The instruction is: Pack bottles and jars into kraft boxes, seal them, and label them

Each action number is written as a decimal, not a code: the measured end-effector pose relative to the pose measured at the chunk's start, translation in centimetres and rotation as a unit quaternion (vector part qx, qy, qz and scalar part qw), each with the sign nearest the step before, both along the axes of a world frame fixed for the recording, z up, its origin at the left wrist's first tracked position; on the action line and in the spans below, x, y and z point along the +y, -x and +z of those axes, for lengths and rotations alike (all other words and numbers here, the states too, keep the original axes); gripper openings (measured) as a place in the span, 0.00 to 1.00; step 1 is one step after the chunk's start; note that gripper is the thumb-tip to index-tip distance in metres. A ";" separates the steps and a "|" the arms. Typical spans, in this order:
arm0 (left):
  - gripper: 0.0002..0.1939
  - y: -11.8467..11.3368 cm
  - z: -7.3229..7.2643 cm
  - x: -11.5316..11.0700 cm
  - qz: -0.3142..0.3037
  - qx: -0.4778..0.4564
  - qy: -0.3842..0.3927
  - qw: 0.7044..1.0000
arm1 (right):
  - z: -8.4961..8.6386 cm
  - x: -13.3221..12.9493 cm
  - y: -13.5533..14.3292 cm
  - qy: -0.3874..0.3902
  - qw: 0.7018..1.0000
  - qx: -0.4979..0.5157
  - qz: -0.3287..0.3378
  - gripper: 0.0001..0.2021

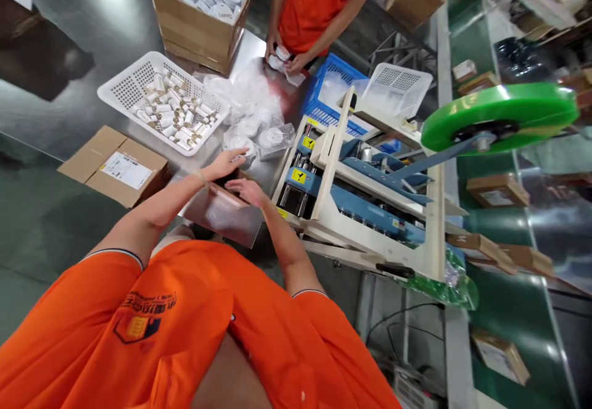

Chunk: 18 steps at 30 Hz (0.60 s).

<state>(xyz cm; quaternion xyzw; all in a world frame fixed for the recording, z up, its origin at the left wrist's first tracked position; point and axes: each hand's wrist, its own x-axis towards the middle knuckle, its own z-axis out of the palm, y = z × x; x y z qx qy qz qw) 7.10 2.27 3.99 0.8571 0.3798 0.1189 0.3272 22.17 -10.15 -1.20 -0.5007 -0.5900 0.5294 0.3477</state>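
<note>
A small brown cardboard box (226, 196) stands on the metal table edge in front of me, its opening dark. My left hand (226, 163) reaches over the box's far left side, fingers stretched toward a bagged white round disc (241, 146); whether it touches the disc I cannot tell. At the right side of the box is my right hand (248, 191), fingers extended over its opening. Just beyond lie several white discs in clear plastic bags (256, 103). A white basket (107, 93) to the left holds many small white cylinders with brass-coloured ends (178, 110).
A flattened, labelled carton (104, 161) lies at left. Behind, a large carton (194, 33) holds white discs. A co-worker (319, 8) handles white discs. At right stand a taping machine (351, 193) with a green tape roll (499, 116) and a conveyor (499, 298) carrying boxes.
</note>
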 end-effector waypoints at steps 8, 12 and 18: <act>0.16 7.5 -0.3 -3.9 -0.092 0.102 -0.061 0.989 | -1.6 -0.2 1.2 0.001 0.987 0.096 -0.127 0.20; 0.13 4.9 -0.8 -3.6 -0.176 0.164 -0.057 0.969 | -0.4 0.9 -0.1 -0.016 0.995 -0.002 -0.101 0.18; 0.11 2.2 -0.2 -2.4 -0.130 0.222 -0.058 0.965 | 4.0 3.2 -1.5 -0.086 0.915 -0.378 -0.110 0.44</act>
